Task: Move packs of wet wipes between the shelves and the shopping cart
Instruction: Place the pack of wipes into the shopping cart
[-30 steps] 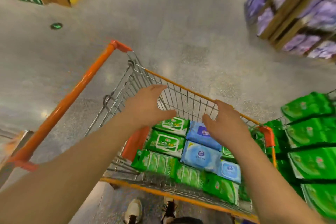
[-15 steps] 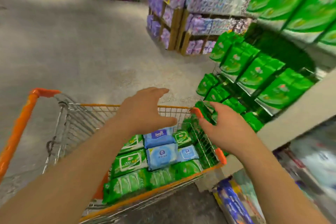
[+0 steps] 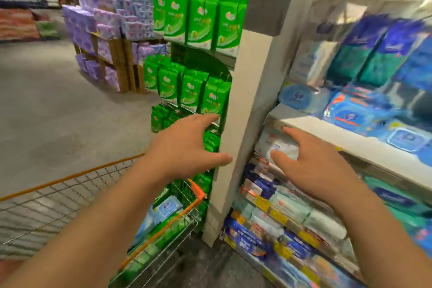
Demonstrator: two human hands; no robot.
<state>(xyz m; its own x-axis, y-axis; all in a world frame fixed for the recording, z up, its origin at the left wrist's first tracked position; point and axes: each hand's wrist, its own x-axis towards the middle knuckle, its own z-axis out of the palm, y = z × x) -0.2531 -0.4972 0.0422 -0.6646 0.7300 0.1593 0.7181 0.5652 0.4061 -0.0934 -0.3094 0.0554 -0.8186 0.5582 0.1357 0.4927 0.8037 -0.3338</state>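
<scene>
My left hand (image 3: 187,147) is raised with fingers spread, empty, in front of the green wet wipe packs (image 3: 191,91) hanging on the end rack. My right hand (image 3: 313,161) reaches with straight fingers toward a white pack (image 3: 278,142) under the white shelf board (image 3: 350,140); whether it touches the pack is unclear. The wire shopping cart (image 3: 70,196) with orange trim sits lower left, holding blue packs (image 3: 166,208) and green packs (image 3: 149,257). Blue wipe packs (image 3: 350,114) lie on the upper shelf, blurred.
A white shelf post (image 3: 236,105) stands between my hands. Lower shelves at the right hold mixed packs (image 3: 280,217). Purple stacked goods on wooden pallets (image 3: 105,30) stand across the grey aisle floor (image 3: 58,100) at the left.
The view has swung right and up from the cart to the shelves. Both hands have risen away from the cart, the right one toward the white pack under the shelf board.
</scene>
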